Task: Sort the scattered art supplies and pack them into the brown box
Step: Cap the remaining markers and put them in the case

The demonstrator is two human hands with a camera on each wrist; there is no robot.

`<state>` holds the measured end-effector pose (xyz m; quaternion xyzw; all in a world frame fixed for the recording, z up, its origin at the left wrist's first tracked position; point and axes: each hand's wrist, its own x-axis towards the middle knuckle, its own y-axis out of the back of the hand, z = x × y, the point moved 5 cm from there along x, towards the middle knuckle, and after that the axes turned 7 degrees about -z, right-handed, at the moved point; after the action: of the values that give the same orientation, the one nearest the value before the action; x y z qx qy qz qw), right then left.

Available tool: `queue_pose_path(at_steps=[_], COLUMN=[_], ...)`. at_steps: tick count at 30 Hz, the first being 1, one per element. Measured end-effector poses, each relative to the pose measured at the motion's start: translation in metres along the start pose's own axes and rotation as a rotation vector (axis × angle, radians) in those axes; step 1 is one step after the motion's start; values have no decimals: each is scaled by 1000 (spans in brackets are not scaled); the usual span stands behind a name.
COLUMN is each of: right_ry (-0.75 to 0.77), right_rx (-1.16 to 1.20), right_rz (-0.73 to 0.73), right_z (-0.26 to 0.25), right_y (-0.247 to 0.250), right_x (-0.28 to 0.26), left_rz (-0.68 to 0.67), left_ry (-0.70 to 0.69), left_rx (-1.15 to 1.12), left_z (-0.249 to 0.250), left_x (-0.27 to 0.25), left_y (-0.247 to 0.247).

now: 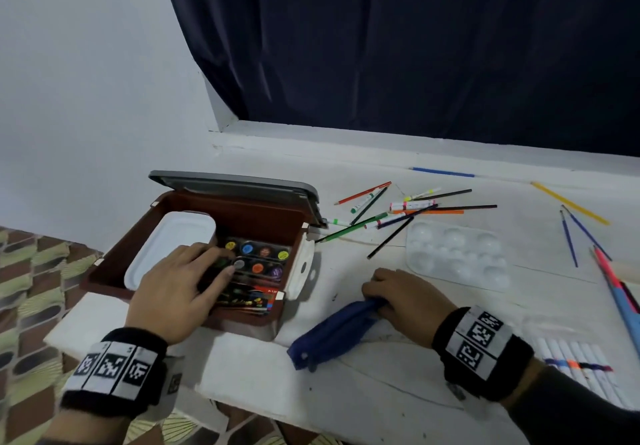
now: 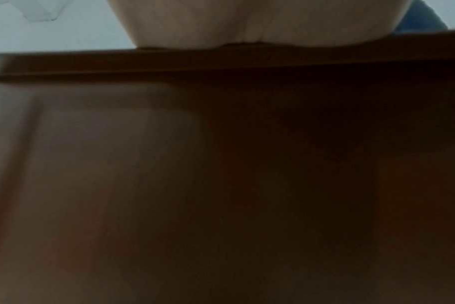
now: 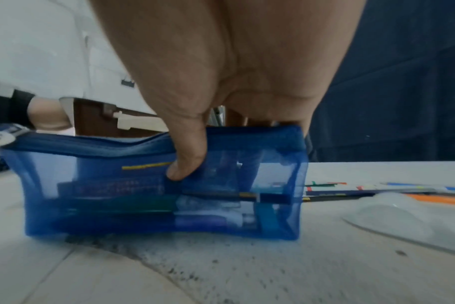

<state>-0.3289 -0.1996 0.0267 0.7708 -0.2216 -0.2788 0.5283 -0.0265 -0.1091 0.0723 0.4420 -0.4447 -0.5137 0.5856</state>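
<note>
The brown box (image 1: 242, 318) stands open at the table's left, its grey lid (image 1: 235, 185) tilted back. Inside it are a white tub (image 1: 169, 247) and a set of paint pots (image 1: 259, 257). My left hand (image 1: 221, 266) lies over the paint pots with its fingers stretched out flat. In the left wrist view only the palm (image 2: 247, 20) and the box's dark wall (image 2: 221, 164) show. My right hand (image 1: 391, 292) grips the top edge of a blue mesh pouch (image 1: 332, 333) standing on the table. The thumb (image 3: 190, 156) pinches the pouch (image 3: 104, 195), which holds pens.
Loose coloured pencils and markers (image 1: 398, 212) lie scattered behind the pouch. A clear palette (image 1: 457, 257) sits to the right, with brushes (image 1: 571, 236) and a yellow pencil (image 1: 568, 202) beyond. White markers (image 1: 581, 365) lie at the near right. The table's left edge drops to a patterned floor (image 1: 31, 288).
</note>
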Motion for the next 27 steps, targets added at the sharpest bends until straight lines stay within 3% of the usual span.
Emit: queue_pose_path(at_steps=[8,12,17,22,27], right_ry=[-66,-102,-290,-372,-309], right_rx=[469,438,471,615,714], right_rz=[259,331,570,710,919], right_z=[22,6,7,-10,-46], right_y=[17,20,33,27,30], right_x=[-62,-73,-87,-71,-45], left_rz=[-19,-30,-8,6,-52], left_ry=[30,44,49,21,-103], left_rx=[-23,-44,-45,-68,-256], left_z=[-1,-1,0,1,-3], left_x=[0,-1,-3,-4,-2], left_y=[0,-1,1,2,5])
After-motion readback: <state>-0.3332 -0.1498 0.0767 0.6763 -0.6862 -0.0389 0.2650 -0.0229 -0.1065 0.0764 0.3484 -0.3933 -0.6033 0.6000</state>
